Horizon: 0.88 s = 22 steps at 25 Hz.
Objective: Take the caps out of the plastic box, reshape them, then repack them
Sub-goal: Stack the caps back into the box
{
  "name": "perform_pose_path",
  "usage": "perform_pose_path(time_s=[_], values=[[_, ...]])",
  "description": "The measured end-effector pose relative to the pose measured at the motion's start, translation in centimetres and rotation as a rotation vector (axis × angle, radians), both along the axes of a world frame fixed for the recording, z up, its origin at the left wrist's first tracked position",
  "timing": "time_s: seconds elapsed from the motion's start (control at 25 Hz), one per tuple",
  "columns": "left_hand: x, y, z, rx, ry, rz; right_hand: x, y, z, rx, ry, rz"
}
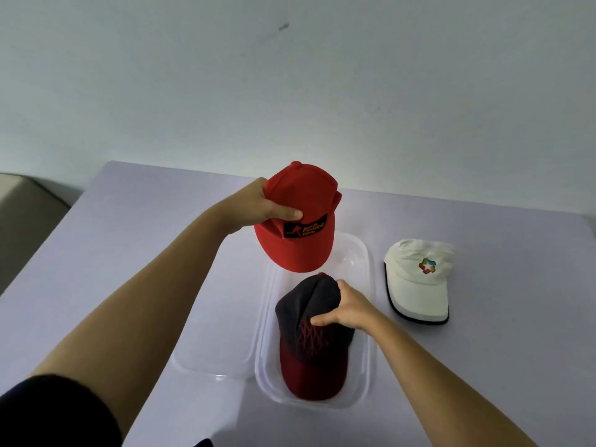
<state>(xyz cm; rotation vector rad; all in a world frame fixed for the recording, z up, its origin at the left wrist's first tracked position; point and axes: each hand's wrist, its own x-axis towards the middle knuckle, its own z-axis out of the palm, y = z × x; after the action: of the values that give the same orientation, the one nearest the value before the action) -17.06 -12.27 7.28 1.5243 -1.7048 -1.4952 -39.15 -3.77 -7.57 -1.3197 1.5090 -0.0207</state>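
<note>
My left hand (264, 206) grips a bright red cap (298, 240) with a black logo patch and holds it in the air above the far end of the clear plastic box (367, 359). Inside the box lies a dark cap with a deep red brim (309, 356), its brim pointing toward me. My right hand (346, 309) pinches the crown of that dark cap, thumb on its front panel. A white cap with a colourful logo (419, 279) rests on the table to the right of the box, touched by neither hand.
The box's clear lid (209, 337) lies flat on the table against the box's left side. The pale lilac table (516, 350) ends at a white wall behind. A beige surface (22, 201) sits beyond the table's left edge.
</note>
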Motion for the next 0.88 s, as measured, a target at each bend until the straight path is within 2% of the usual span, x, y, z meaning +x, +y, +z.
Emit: perform_pose_path(time_s=[0.36,0.52,0.72,0.88], values=[[-2.1,-2.1,-5.5,0.151,-0.03,-0.128,-1.1,2.3,1.1,-0.14,-0.128,0.135],[-2.9,-1.4,-8.1,0.3,0.003,-0.188,-1.0,4.1,2.2,-0.251,-0.154,0.167],[-3.5,1.6,-12.3,0.471,0.019,-0.231,-0.8,5.6,2.4,-0.289,-0.207,0.218],[-3.9,2.8,-13.6,0.576,0.056,-0.255,-1.2,5.6,1.8,-0.34,-0.169,0.135]])
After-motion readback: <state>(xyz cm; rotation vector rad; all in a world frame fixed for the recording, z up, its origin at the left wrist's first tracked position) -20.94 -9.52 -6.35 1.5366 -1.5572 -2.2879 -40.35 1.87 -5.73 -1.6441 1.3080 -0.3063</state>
